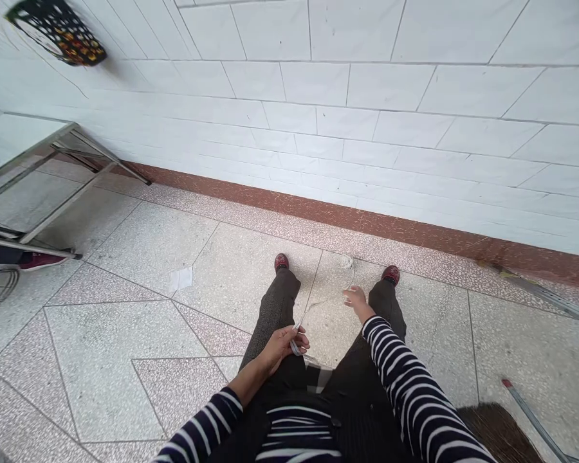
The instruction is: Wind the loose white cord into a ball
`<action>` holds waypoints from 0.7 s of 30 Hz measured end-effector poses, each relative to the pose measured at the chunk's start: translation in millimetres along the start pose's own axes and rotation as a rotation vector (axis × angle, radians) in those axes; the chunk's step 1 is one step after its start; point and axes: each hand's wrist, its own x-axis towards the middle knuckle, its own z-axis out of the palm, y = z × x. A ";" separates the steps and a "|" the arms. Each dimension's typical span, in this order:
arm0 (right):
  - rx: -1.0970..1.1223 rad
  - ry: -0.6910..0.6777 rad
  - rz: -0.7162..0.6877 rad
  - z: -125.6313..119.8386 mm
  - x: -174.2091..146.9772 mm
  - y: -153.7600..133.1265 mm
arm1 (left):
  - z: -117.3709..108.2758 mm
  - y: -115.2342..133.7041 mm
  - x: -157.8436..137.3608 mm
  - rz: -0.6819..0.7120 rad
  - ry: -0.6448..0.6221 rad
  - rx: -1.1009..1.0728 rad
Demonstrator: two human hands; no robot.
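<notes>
My left hand [284, 344], at my left thigh, is closed around a small looped bundle of pale grey-white cord [295, 347]. A thin strand rises from that bundle and runs right toward my right hand [357, 301]. The right hand's fingers are pinched together where the strand meets them, between my knees. From there the cord leads up to a loose white coil of cord [346, 261] lying on the floor between my feet. I cannot make out whether the cord is flat or round.
A metal-framed table [53, 145] stands at the left, with another person's shoe [43, 260] under it. A white paper [181, 279] lies on the floor. The tiled wall [318, 116] is ahead. A brown broom-like bristle head [496, 434] and metal poles [554, 296] lie at the right.
</notes>
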 end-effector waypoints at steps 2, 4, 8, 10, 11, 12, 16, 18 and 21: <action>-0.014 -0.069 0.016 13.2 -18.0 14.5 | 2.2 -4.1 7.1 -0.002 -0.008 0.016; -0.024 -0.138 -0.005 25.0 -37.1 27.8 | 5.4 -6.6 13.7 -0.004 -0.008 0.024; -0.050 -0.256 -0.061 32.9 -72.9 49.1 | 14.2 -6.5 23.4 0.011 -0.018 -0.013; -0.068 -0.299 -0.077 28.8 -87.8 56.6 | 19.4 -5.9 27.3 0.055 -0.004 -0.037; -0.075 -0.314 -0.085 25.4 -94.5 59.6 | 22.2 -6.0 29.2 0.086 0.006 -0.038; -0.079 -0.329 -0.095 21.5 -101.0 62.2 | 25.4 -6.4 31.0 0.120 0.010 -0.027; -0.061 -0.396 -0.192 4.4 -124.1 70.7 | 42.4 -10.4 36.8 0.248 -0.005 0.103; -0.050 -0.425 -0.255 -2.7 -132.7 74.8 | 52.3 -12.3 38.7 0.278 -0.025 0.147; -0.071 -0.424 -0.319 -9.2 -140.5 80.5 | 63.8 -12.5 40.5 0.282 -0.132 0.148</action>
